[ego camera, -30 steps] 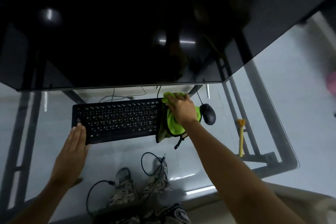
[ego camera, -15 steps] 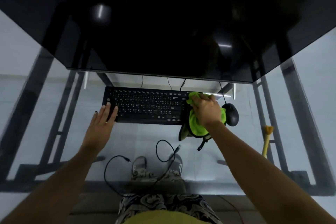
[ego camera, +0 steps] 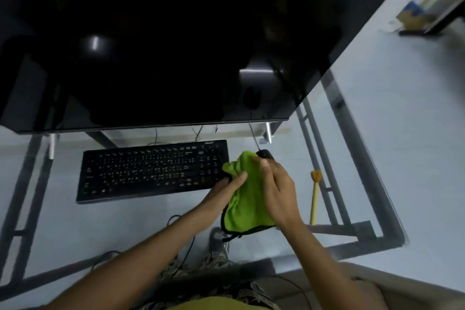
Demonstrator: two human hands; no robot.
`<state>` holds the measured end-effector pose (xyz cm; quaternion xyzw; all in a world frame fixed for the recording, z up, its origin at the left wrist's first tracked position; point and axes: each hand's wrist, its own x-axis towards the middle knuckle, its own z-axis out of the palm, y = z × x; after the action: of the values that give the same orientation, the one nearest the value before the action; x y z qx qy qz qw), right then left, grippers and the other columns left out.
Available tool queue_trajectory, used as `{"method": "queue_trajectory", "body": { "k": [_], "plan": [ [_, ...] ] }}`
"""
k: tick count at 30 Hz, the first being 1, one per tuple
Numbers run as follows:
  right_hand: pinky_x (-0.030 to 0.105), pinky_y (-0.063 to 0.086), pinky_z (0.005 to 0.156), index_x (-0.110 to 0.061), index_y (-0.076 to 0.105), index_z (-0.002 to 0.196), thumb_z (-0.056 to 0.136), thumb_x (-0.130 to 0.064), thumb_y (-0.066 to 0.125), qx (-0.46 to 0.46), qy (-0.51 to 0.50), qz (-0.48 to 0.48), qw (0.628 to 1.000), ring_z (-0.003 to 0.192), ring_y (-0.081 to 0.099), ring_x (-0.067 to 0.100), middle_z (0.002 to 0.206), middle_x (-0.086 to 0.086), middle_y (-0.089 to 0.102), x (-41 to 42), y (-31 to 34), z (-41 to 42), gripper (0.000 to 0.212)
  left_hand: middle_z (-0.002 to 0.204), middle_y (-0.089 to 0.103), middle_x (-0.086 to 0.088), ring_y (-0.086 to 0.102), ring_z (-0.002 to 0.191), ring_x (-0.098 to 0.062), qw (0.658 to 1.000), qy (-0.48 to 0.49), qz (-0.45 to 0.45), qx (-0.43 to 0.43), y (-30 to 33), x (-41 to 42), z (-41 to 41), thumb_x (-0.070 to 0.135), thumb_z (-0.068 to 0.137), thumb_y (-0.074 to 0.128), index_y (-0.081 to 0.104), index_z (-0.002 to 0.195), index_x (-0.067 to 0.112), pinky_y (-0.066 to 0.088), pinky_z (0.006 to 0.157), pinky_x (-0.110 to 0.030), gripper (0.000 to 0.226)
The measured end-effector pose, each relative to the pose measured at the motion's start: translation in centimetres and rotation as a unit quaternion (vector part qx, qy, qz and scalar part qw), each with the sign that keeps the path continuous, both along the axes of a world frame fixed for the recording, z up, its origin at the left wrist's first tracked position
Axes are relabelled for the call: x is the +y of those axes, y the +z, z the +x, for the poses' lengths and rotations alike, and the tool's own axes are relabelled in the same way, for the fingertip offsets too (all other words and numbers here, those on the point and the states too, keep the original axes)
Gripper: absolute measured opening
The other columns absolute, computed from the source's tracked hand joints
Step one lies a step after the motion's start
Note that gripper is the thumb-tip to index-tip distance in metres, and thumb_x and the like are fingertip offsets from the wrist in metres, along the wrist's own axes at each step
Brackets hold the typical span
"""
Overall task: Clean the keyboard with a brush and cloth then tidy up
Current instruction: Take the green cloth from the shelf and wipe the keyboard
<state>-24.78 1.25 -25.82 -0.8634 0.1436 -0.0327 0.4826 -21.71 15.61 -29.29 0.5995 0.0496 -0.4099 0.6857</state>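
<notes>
Keyboard (ego camera: 153,171), black and wired, lay flat on the glass desk (ego camera: 377,133) just under the front edge of the dark raised shelf (ego camera: 176,45). Off its right end both hands gripped the green cloth (ego camera: 242,206), lifted clear of the glass: the left hand (ego camera: 226,190) was pinched on its left fold, the right hand (ego camera: 275,189) closed over its right side. A black mouse (ego camera: 265,153) peeked out behind the cloth. Near the desk's right edge lay the yellow brush (ego camera: 315,195), well apart from the hands.
</notes>
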Motion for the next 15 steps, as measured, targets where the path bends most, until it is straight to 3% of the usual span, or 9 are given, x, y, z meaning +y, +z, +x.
{"method": "queue_trajectory", "body": {
  "k": [3, 6, 9, 11, 13, 15],
  "plan": [
    [0.005, 0.038, 0.081, -0.017, 0.069, 0.115, 0.103, -0.027, 0.041, 0.034, -0.113, -0.013, 0.993, 0.104, 0.059, 0.009, 0.113, -0.004, 0.064, -3.3, 0.2, -3.4, 0.032, 0.106, 0.073, 0.002, 0.069, 0.097, -0.014, 0.999, -0.026, 0.013, 0.03, -0.1, -3.6, -0.7, 0.036, 0.084, 0.067, 0.065, 0.116, 0.019, 0.053, 0.084, -0.027, 0.036],
    [0.016, 0.039, 0.08, -0.011, 0.071, 0.112, 0.094, -0.008, 0.056, 0.059, -0.188, -0.107, 0.974, 0.1, 0.062, 0.022, 0.112, 0.007, 0.064, -6.7, -1.5, -6.6, 0.024, 0.104, 0.073, 0.004, 0.07, 0.093, -0.011, 0.998, -0.032, 0.046, 0.018, -2.1, -6.2, -2.2, 0.038, 0.088, 0.065, 0.066, 0.11, 0.025, 0.054, 0.081, -0.025, 0.026],
    [0.025, 0.043, 0.085, -0.007, 0.071, 0.112, 0.084, 0.009, 0.059, 0.071, -0.189, -0.185, 0.962, 0.099, 0.061, 0.032, 0.107, 0.014, 0.062, -8.8, -4.3, -9.2, 0.035, 0.108, 0.07, 0.001, 0.067, 0.097, -0.017, 0.988, -0.021, 0.151, -0.036, -5.1, -7.6, -3.5, 0.047, 0.087, 0.063, 0.062, 0.11, 0.022, 0.053, 0.084, -0.031, 0.034],
    [0.039, 0.051, 0.087, -0.005, 0.069, 0.113, 0.081, 0.009, 0.055, 0.066, -0.157, -0.247, 0.954, 0.1, 0.058, 0.036, 0.11, 0.017, 0.063, -9.1, -6.2, -10.4, 0.037, 0.119, 0.057, -0.007, 0.058, 0.108, -0.024, 0.932, -0.048, 0.295, -0.204, -6.7, -8.0, -4.4, 0.04, 0.087, 0.065, 0.051, 0.12, 0.013, 0.048, 0.086, -0.029, 0.045],
    [0.052, 0.051, 0.092, -0.006, 0.067, 0.118, 0.088, -0.012, 0.049, 0.078, -0.091, -0.321, 0.939, 0.113, 0.057, 0.04, 0.121, 0.017, 0.063, -9.1, -8.0, -11.2, 0.035, 0.144, 0.037, -0.014, 0.04, 0.131, -0.027, 0.836, -0.099, 0.37, -0.392, -7.6, -8.4, -5.4, 0.032, 0.091, 0.061, 0.032, 0.143, 0.004, 0.036, 0.104, -0.028, 0.065],
    [0.055, 0.033, 0.112, -0.01, 0.06, 0.13, 0.095, -0.034, 0.04, 0.115, -0.014, -0.363, 0.925, 0.132, 0.047, 0.038, 0.137, 0.014, 0.057, -8.7, -9.4, -11.5, 0.047, 0.156, 0.023, -0.014, 0.023, 0.143, -0.028, 0.718, -0.194, 0.369, -0.557, -8.3, -8.5, -5.7, 0.038, 0.096, 0.047, 0.02, 0.151, 0.006, 0.022, 0.116, -0.038, 0.068]
  ]
}}
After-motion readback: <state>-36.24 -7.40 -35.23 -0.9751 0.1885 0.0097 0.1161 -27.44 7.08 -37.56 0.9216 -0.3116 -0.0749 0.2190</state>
